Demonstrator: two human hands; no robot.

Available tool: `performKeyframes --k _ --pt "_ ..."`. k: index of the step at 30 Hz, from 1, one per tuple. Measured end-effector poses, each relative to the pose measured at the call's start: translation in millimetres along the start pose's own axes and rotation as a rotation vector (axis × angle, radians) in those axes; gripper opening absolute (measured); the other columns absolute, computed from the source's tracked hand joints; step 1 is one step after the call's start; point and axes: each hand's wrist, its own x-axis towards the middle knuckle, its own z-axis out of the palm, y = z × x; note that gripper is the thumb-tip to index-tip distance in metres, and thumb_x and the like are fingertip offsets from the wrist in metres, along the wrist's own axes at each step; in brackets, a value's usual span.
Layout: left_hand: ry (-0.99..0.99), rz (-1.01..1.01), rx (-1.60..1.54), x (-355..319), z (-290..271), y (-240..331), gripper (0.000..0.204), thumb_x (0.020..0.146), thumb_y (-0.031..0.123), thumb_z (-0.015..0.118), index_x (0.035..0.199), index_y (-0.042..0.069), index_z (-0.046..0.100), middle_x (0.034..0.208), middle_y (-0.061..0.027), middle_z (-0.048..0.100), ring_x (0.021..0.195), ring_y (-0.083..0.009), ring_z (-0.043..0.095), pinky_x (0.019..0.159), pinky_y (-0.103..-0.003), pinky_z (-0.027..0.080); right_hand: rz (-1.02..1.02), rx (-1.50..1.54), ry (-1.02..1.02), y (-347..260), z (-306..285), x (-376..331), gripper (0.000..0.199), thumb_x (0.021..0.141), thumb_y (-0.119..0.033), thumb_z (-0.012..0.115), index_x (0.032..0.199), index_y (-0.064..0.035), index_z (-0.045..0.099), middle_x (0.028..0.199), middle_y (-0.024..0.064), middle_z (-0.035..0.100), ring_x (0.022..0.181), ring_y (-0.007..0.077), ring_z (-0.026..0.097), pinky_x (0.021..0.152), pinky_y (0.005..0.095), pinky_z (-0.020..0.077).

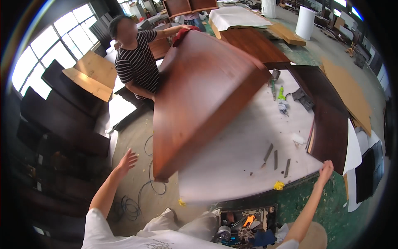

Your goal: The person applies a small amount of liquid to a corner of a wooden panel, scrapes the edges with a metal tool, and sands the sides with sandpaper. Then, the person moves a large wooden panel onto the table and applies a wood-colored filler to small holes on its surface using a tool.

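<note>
A large reddish-brown wooden panel (pixel 207 79) with a thick edge stands tilted over the worktable, its lower corner overhanging the table's left side. My left hand (pixel 126 162) is held out in the air left of that corner, fingers apart and touching nothing. At the table's near right corner, my right hand (pixel 326 169) is closed on the corner of a white sheet (pixel 232 166) that covers the tabletop. A co-worker (pixel 139 62) in a striped shirt stands beyond the panel, one hand at its top edge by a red cloth (pixel 181 36), the other against its left side.
On the sheet lie several thin strips (pixel 275 159), a yellow scrap (pixel 279 185) and a green tool (pixel 281 93). A dark panel (pixel 331 128) borders the right side. Below me sits an open toolbox (pixel 244 224). A hose (pixel 132 207) coils on the floor.
</note>
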Motion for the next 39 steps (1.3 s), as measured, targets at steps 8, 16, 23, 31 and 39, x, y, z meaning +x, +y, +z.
performKeyframes --k 8,16,23,31,39 --pt "-0.489 -0.098 -0.488 120 130 12 0.088 0.097 0.071 0.056 0.157 0.008 0.046 0.15 -0.0133 0.06 0.133 -0.0303 0.059 0.113 -0.046 0.046 0.715 0.94 -0.566 -94 234 -318 0.075 0.099 -0.068 0.051 0.15 -0.0128 0.053 0.153 0.0071 0.056 0.145 0.0287 0.044 0.12 0.0545 0.0329" --pt "-0.516 -0.095 -0.506 28 103 23 0.094 0.102 0.076 0.043 0.163 0.005 0.033 0.16 -0.0179 0.047 0.142 -0.0335 0.051 0.115 -0.049 0.046 0.388 0.633 0.113 -226 247 -399 0.057 0.107 -0.045 0.039 0.149 -0.009 0.055 0.149 0.0102 0.06 0.135 0.0295 0.057 0.113 0.0482 0.0461" --pt "-0.445 -0.173 -0.485 -6 92 -45 0.096 0.099 0.073 0.056 0.155 -0.003 0.042 0.149 -0.0192 0.056 0.133 -0.0301 0.059 0.111 -0.042 0.05 0.424 0.561 0.119 -207 149 -422 0.065 0.107 -0.054 0.044 0.154 -0.0101 0.05 0.152 0.0108 0.056 0.135 0.0316 0.057 0.111 0.0491 0.0487" --pt "-0.323 -0.105 -0.42 -51 98 -60 0.086 0.098 0.066 0.062 0.145 -0.005 0.051 0.131 -0.018 0.064 0.115 -0.0274 0.066 0.098 -0.041 0.056 0.487 0.562 0.185 -127 73 -426 0.071 0.105 -0.059 0.045 0.159 -0.0128 0.047 0.161 0.0093 0.049 0.143 0.0329 0.05 0.117 0.0504 0.0427" --pt "-0.203 -0.064 -0.323 -45 112 -81 0.082 0.092 0.062 0.075 0.131 -0.008 0.057 0.1 -0.0075 0.062 0.083 -0.0153 0.058 0.069 -0.034 0.05 0.603 0.534 -0.018 -77 57 -441 0.09 0.096 -0.073 0.049 0.162 -0.0114 0.041 0.168 0.0085 0.04 0.151 0.0317 0.04 0.124 0.0498 0.0318"
